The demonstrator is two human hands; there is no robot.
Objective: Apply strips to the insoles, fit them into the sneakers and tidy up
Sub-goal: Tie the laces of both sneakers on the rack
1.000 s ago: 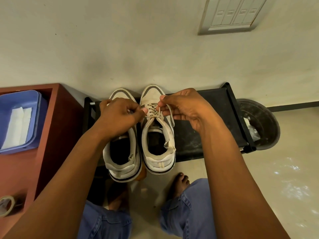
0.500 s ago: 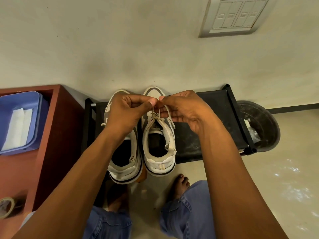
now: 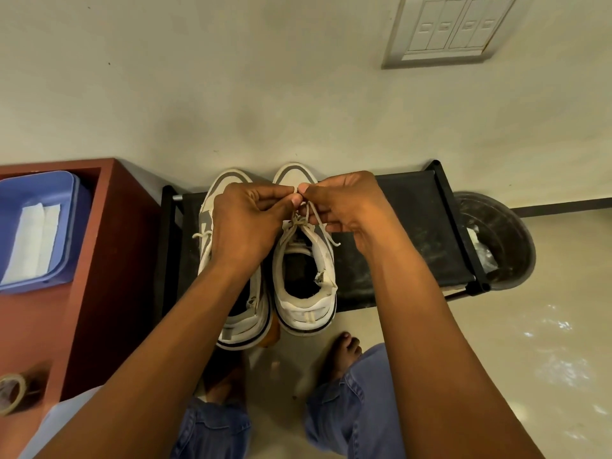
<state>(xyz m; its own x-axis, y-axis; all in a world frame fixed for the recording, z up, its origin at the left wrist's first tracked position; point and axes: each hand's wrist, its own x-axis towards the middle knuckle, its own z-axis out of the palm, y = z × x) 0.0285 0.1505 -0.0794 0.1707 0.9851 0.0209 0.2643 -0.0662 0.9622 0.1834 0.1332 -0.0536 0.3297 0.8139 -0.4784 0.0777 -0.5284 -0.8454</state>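
Above the right-hand sneaker point(image 3: 303, 276), both hands meet fingertip to fingertip over its laces point(image 3: 306, 220). The left hand point(image 3: 246, 223) is curled, thumb and forefinger pinching a lace end; the right hand point(image 3: 342, 203) is curled too, pinching the other strand, with lace loops hanging down to the shoe's tongue. Beside this sneaker, touching it on its left, stands the other sneaker point(image 3: 231, 313), partly hidden under the left forearm. Both shoes sit toes to the wall on a black shoe rack point(image 3: 414, 233), heels overhanging its front edge. Left of the sneakers stands a red-brown cabinet point(image 3: 99, 260) bearing a blue tray point(image 3: 66, 207) with white strips point(image 3: 33, 243) inside and a tape roll point(image 3: 13, 392) nearer the person. Right of the sneakers, past the rack, sits a dark bin point(image 3: 503, 240).
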